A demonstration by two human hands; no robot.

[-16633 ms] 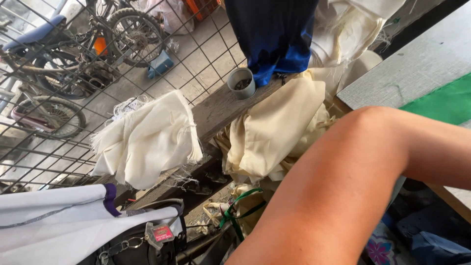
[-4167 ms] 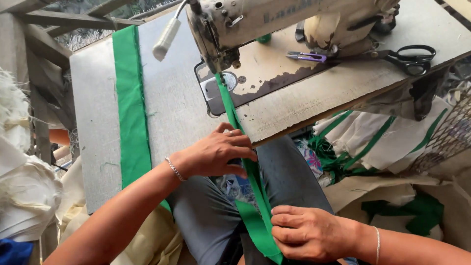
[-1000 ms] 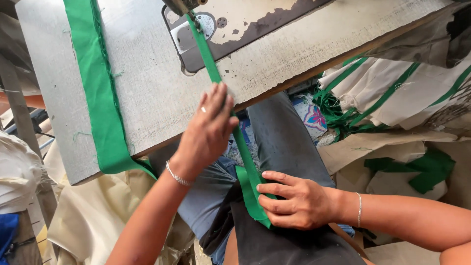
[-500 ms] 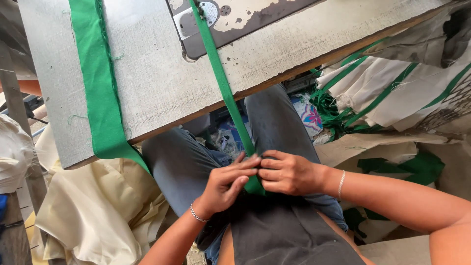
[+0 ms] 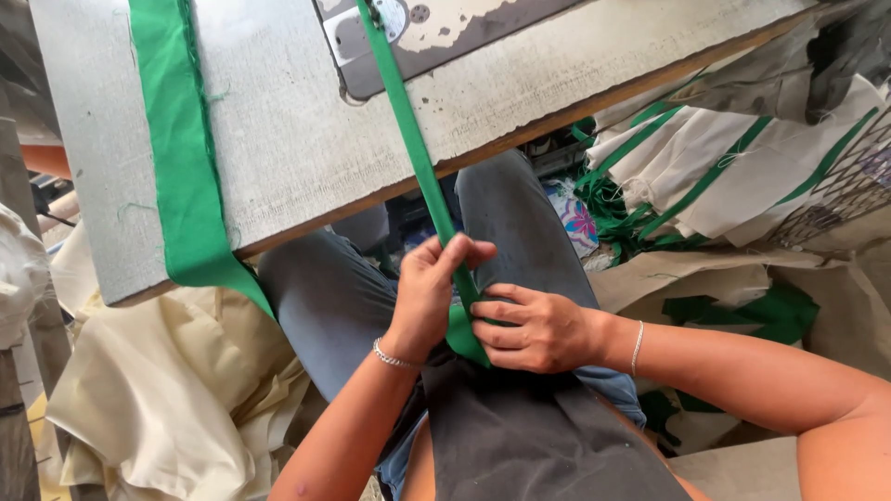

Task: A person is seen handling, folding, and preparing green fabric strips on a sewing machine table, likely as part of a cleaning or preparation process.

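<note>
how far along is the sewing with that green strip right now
Done: a wide green band already lies flat along the table, and cream pieces with green trim are piled to the right. In hand: the left hand and right hand both pinch the narrow green strip over the lap, its far end at the machine plate. Left: that strip looks loose, apparently not yet stitched to any cloth.

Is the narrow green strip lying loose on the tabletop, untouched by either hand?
No, both the left hand and the right hand pinch the narrow green strip above the lap.
</note>
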